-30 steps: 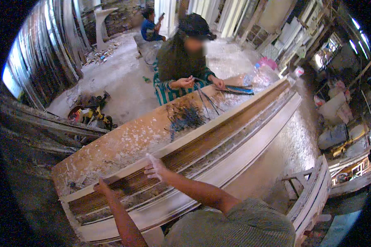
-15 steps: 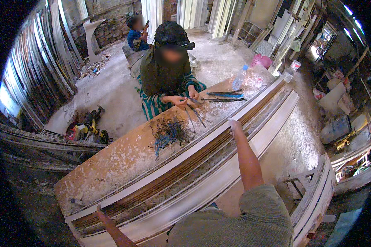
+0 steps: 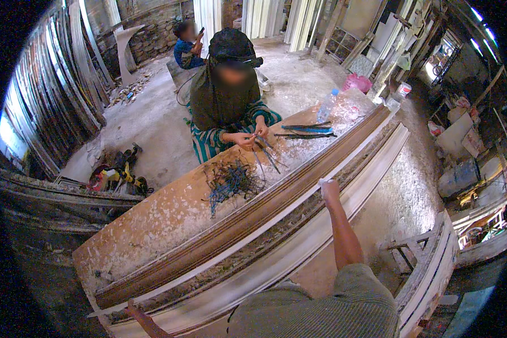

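A long, narrow white strip [image 3: 253,232] slants across the bench, edge-on to me. Near its lower-left end, my left hand [image 3: 133,310] grips it with the fingers partly hidden. Farther up at the right, my right hand [image 3: 329,188] is closed on the strip, white dust on its fingers. Just beyond the strip lies a long brown grooved length [image 3: 231,226], running parallel to it. On my side, a broad white moulding [image 3: 265,274] with a ridged profile lies along the bench.
Across the dusty bench [image 3: 146,239] a person [image 3: 225,107] works thin dark strands with both hands. A tangle of dark strands [image 3: 234,180], dark bundles [image 3: 307,130] and a plastic bottle [image 3: 325,107] lie on it. Another person [image 3: 187,48] sits farther back.
The white strip has come toward me and turned to show a narrower face, uncovering more of the brown grooved length. Both my hands have moved nearer with it.
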The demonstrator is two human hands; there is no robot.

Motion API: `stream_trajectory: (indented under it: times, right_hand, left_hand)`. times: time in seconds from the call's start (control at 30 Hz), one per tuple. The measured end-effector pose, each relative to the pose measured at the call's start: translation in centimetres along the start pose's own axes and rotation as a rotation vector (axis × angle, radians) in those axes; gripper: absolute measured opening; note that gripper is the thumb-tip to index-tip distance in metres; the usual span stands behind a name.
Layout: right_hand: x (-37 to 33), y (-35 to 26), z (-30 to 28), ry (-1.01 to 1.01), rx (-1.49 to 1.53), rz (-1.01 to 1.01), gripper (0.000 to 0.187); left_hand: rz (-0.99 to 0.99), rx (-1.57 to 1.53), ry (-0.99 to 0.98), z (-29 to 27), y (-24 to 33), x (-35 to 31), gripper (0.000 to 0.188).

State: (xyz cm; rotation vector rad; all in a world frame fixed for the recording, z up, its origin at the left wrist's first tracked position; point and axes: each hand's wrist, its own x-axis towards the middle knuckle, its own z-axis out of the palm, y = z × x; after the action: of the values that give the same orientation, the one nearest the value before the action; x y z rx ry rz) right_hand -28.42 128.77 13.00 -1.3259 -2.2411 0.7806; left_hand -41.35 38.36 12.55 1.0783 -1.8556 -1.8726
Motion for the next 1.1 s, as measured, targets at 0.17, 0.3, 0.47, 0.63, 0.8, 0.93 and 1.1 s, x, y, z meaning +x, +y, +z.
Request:
stream_trajectory:
  times: [0.17, 0.3, 0.47, 0.63, 0.8, 0.93, 1.1]
  right_hand:
    - [-1.0, -4.7, -1.1, -0.067, -0.145, 0.062, 0.041]
    - [-0.2, -11.2, -2.4, -0.222, -0.306, 0.240, 0.048]
    - [2.9, -15.1, -0.1, -0.470, -0.632, -0.023, 0.047]
    - [6.4, -11.8, 6.3, -0.437, -0.814, -0.079, 0.039]
    - [10.3, -3.4, 11.0, -0.207, -0.829, -0.417, 0.034]
    - [11.4, -2.4, 9.4, -0.352, -1.133, -0.853, 0.027]
    - [8.5, -5.0, 5.7, -0.371, -0.928, -0.684, 0.022]
  left_hand:
    - [0.066, 0.068, 0.023, -0.3, -0.3, 0.8, 0.067]
    - [0.149, 0.163, -0.018, 2.3, 0.0, 3.4, 0.070]
    - [0.197, 0.290, -0.115, 6.4, 0.1, 5.4, 0.072]
    - [0.250, 0.362, -0.192, 7.3, -1.8, 4.4, 0.075]
    - [0.433, 0.446, -0.278, 6.3, -5.4, -0.1, 0.078]
    - [0.556, 0.982, -0.003, 6.2, -6.7, -4.0, 0.087]
    - [0.644, 1.058, -0.039, 5.9, -4.7, -5.5, 0.087]
